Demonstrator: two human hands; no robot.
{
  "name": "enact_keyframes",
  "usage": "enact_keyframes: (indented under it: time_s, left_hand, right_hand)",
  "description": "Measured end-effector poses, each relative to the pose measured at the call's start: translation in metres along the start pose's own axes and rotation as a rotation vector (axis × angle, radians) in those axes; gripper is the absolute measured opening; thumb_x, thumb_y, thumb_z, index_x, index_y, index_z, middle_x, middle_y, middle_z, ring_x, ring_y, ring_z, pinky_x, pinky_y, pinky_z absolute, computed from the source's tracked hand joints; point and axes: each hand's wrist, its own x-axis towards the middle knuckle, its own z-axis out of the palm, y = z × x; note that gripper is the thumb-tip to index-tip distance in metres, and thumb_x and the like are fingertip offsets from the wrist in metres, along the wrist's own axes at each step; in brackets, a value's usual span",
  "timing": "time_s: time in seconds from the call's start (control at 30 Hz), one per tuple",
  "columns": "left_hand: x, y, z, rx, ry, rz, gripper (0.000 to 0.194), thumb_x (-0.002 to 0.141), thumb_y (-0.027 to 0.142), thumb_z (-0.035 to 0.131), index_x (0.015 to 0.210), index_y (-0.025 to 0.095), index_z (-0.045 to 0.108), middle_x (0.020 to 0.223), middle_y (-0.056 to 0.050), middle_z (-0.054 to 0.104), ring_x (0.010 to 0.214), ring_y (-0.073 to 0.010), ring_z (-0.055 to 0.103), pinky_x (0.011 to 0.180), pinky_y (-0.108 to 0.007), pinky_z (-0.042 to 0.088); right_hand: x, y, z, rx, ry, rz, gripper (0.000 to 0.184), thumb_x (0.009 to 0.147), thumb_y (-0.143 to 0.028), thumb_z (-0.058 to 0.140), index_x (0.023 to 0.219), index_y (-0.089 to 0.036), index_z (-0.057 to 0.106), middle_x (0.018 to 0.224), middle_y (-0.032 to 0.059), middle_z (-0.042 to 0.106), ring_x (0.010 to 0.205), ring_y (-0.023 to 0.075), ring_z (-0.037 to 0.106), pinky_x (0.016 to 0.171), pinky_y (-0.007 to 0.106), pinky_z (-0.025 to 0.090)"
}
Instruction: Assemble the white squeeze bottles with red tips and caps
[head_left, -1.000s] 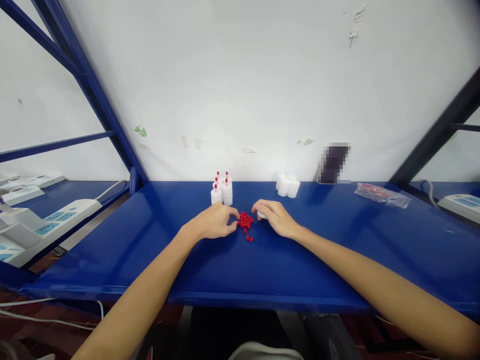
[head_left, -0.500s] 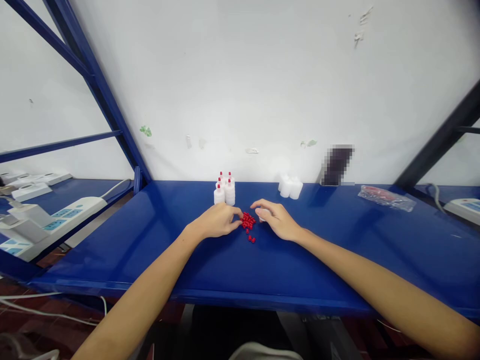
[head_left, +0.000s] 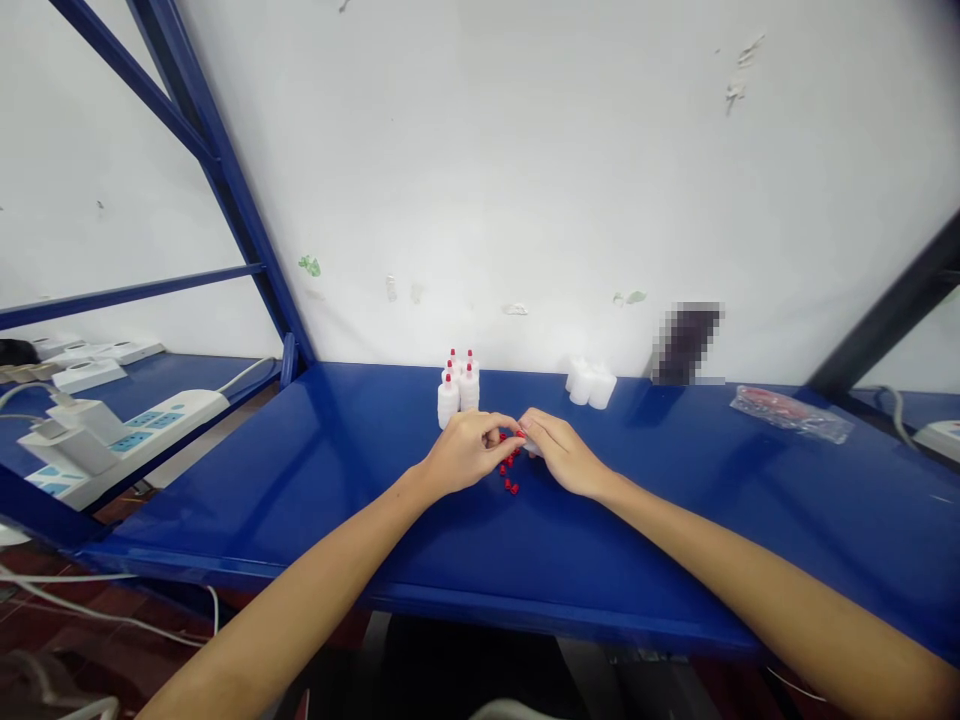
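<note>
My left hand (head_left: 469, 451) and my right hand (head_left: 562, 452) meet fingertip to fingertip over a small heap of red caps (head_left: 510, 470) on the blue table (head_left: 360, 500). The left hand pinches a red cap. The right hand is closed round a small white bottle, of which only a sliver shows. Several white bottles with red caps (head_left: 458, 385) stand just behind the hands. A group of uncapped white bottles (head_left: 591, 384) stands further right by the wall.
A clear plastic bag with red pieces (head_left: 791, 412) lies at the right rear. White power strips (head_left: 127, 440) rest on the neighbouring shelf to the left. Blue frame struts (head_left: 225, 190) rise at the left, a dark strut at the right.
Both hands have come together above the red caps; the left hand has lifted a cap up to the bottle in the right hand. The view has shifted slightly.
</note>
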Motion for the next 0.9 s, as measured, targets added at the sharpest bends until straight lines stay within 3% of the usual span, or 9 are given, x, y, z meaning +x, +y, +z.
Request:
enact_keyframes:
  time_s: [0.17, 0.37, 0.57, 0.77, 0.9]
  left_hand:
    - [-0.0018, 0.0035, -0.0002, -0.086, 0.035, -0.024, 0.018, 0.088, 0.033, 0.064, 0.095, 0.017, 0.068, 0.051, 0.007, 0.049, 0.044, -0.0060, 0.040, 0.050, -0.019, 0.038]
    - [0.0014, 0.0098, -0.0045, -0.020, 0.059, 0.016, 0.011, 0.086, 0.026, 0.063, 0.092, 0.018, 0.068, 0.075, -0.002, 0.069, 0.060, -0.0106, 0.057, 0.062, -0.023, 0.048]
    - [-0.0010, 0.0071, -0.0001, -0.042, 0.007, 0.033, 0.009, 0.086, 0.022, 0.063, 0.092, 0.018, 0.068, 0.077, -0.002, 0.070, 0.066, -0.0130, 0.062, 0.066, -0.026, 0.049]
    - [-0.0021, 0.0071, 0.0008, -0.095, -0.074, 0.034, 0.008, 0.087, 0.020, 0.059, 0.090, 0.017, 0.067, 0.075, -0.001, 0.064, 0.066, -0.0116, 0.057, 0.062, -0.024, 0.044]
    - [-0.0027, 0.0081, 0.0014, -0.124, -0.154, 0.007, 0.010, 0.088, 0.019, 0.057, 0.094, 0.018, 0.065, 0.073, 0.000, 0.062, 0.064, -0.0108, 0.054, 0.062, -0.023, 0.042]
  right_hand:
    - [0.0007, -0.0022, 0.0013, 0.097, -0.049, 0.068, 0.045, 0.101, -0.047, 0.031, 0.070, -0.020, 0.051, 0.066, 0.0003, 0.056, 0.063, 0.0157, 0.054, 0.063, 0.028, 0.040]
    - [-0.0002, -0.0010, 0.0003, 0.102, -0.026, 0.073, 0.046, 0.100, -0.049, 0.032, 0.068, -0.020, 0.047, 0.062, -0.0014, 0.054, 0.059, 0.0146, 0.051, 0.061, 0.028, 0.039]
    - [-0.0027, 0.0024, -0.0019, 0.134, -0.081, 0.019, 0.052, 0.100, -0.055, 0.024, 0.071, -0.020, 0.050, 0.064, -0.0001, 0.054, 0.061, 0.0156, 0.051, 0.062, 0.028, 0.040]
    - [-0.0029, -0.0017, -0.0051, -0.018, -0.125, -0.080, 0.042, 0.095, -0.054, 0.043, 0.073, -0.020, 0.054, 0.065, -0.0018, 0.053, 0.060, 0.0141, 0.046, 0.060, 0.026, 0.034]
    - [-0.0028, -0.0028, -0.0039, -0.046, -0.113, -0.118, 0.043, 0.097, -0.049, 0.040, 0.072, -0.019, 0.058, 0.062, -0.0012, 0.054, 0.058, 0.0146, 0.048, 0.059, 0.027, 0.033]
